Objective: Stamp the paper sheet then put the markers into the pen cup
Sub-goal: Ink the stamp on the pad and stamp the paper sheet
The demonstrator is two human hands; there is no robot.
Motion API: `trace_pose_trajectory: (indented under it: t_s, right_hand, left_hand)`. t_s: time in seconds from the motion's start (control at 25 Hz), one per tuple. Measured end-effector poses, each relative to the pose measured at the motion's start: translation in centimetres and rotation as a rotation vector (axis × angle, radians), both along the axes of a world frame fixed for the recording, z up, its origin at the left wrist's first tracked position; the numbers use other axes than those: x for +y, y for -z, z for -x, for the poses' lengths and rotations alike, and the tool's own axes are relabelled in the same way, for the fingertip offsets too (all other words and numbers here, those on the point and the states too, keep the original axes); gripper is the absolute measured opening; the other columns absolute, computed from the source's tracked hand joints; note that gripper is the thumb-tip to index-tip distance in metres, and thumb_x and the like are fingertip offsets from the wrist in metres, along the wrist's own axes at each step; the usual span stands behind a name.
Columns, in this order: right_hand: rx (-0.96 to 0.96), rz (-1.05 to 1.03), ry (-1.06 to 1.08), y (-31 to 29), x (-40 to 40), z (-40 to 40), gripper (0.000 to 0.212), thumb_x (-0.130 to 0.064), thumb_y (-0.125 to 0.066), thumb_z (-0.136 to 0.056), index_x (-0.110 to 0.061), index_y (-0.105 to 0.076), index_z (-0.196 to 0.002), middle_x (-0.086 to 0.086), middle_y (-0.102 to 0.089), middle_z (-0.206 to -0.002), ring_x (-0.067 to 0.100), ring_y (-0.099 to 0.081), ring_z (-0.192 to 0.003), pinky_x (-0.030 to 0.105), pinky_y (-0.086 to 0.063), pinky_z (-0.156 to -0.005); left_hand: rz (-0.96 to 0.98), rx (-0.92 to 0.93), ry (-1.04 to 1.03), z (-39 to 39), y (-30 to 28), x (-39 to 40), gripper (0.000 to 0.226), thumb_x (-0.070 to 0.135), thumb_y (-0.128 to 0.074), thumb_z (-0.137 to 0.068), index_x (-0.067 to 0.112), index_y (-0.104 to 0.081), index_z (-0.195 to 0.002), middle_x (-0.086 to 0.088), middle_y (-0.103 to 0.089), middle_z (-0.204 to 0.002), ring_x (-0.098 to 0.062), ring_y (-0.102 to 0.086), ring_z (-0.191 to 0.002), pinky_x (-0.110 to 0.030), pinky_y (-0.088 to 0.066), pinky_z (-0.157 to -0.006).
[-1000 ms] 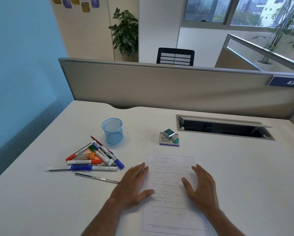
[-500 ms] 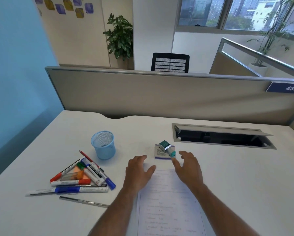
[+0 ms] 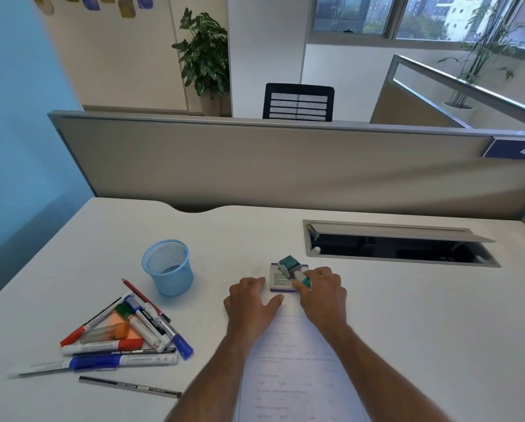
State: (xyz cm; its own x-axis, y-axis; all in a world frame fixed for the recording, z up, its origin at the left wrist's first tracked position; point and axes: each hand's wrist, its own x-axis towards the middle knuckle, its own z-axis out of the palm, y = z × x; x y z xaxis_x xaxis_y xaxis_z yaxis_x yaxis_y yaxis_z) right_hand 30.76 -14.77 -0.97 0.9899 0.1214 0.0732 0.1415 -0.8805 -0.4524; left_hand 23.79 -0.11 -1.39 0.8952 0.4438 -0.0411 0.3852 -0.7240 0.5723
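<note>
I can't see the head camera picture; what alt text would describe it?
A person's right hand grips a green stamp lying on its ink pad, while the left hand rests open beside the pad, above a printed paper sheet. To the left on the white desk, loose markers lie near a blue mesh pen cup.

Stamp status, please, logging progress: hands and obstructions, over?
Right hand gripping small teal roller stamp. Left hand open beside purple-edged ink pad. White printed paper sheet unobstructed.
</note>
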Motion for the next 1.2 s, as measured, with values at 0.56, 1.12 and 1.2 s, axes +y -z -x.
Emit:
trace_pose_trajectory:
  t_s: [0.56, 1.12, 1.2]
  right_hand:
    - [0.043, -0.489, 0.186, 0.8, -0.7, 3.7, 0.028, -0.041, -0.039, -0.1, -0.02, -0.049, -0.114, 0.001, -0.064, -0.12, 0.015, -0.053, -0.102, 0.049, -0.02, -0.118]
    - [0.032, -0.68, 0.156, -4.3, 1.1, 1.3, 0.027, -0.051, -0.039, -0.097, -0.028, -0.047, -0.107, -0.002, -0.067, -0.103, 0.022, -0.064, -0.098, 0.055, -0.047, -0.097]
    - [0.03, -0.666, 0.163, -4.9, 1.4, 0.1, 0.036, -0.054, -0.038, -0.097, -0.022, -0.05, -0.11, -0.001, -0.067, -0.099, 0.02, -0.063, -0.092, 0.052, -0.051, -0.09]
  left_hand:
    - [0.066, -0.085, -0.037, 0.8, 0.3, -1.7, 0.056, 0.063, -0.057, -0.085, 0.028, -0.061, -0.128, 0.005, -0.052, -0.137, -0.019, -0.039, -0.129, -0.037, -0.03, -0.107]
    - [0.295, -0.205, -0.071, -1.4, -2.0, -2.7, 0.082, 0.053, -0.077, -0.074, 0.03, -0.038, -0.143, 0.003, -0.045, -0.146, -0.02, -0.037, -0.132, -0.038, -0.036, -0.103]
    - [0.269, -0.178, -0.05, -2.4, -2.4, -2.1, 0.085, 0.055, -0.075, -0.075, 0.03, -0.034, -0.146, 0.002, -0.04, -0.149, -0.021, -0.033, -0.135, -0.041, -0.035, -0.105]
